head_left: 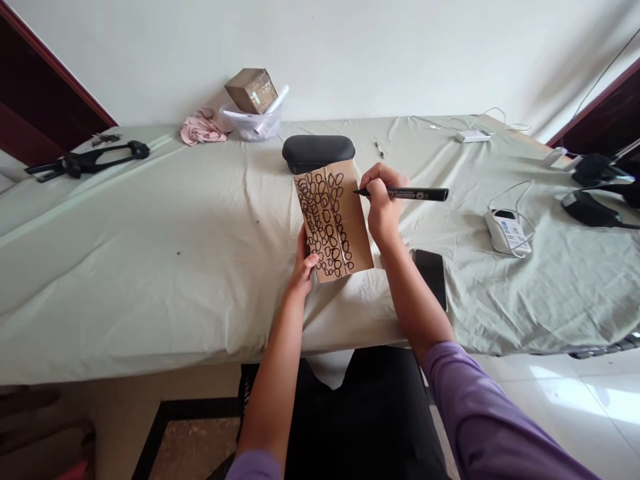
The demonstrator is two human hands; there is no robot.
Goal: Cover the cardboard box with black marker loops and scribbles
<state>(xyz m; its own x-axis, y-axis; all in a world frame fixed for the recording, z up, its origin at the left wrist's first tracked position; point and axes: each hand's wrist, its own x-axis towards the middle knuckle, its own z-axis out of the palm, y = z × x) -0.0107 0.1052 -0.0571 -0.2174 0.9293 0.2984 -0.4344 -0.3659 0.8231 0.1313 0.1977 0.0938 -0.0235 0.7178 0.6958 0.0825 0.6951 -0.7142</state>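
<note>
One pale green bedsheet (150,267) spreads across the frame; at centre, a kraft paper panel (357,230) dense with inked loops (323,223) stands long axis up-frame, tilted slightly. Left hand (303,263) closes on its lower left edge. Right hand (383,203), curled shut around a black marker (420,194), sits nearer the upper right edge, tip at the paper.

Hands: two, a left hand (303,263) and a right hand (383,200). Black marker (420,194): one. Kraft card (334,220): one, its inked ovals too many to count. Pale green sheet (125,267): one. Black case (318,152): one. Small pen (380,149): one. Phone (431,277): one. White chargers: two, a plain charger (473,137) and a labelled charger (507,232). Cardboard box (251,91): one. Plastic tub (253,123): one. Pink cloth (203,128): one. Black clamp (85,160): one. Black objects at right edge: two, an upper object (600,170) and a lower object (590,209), kind unclear.
</note>
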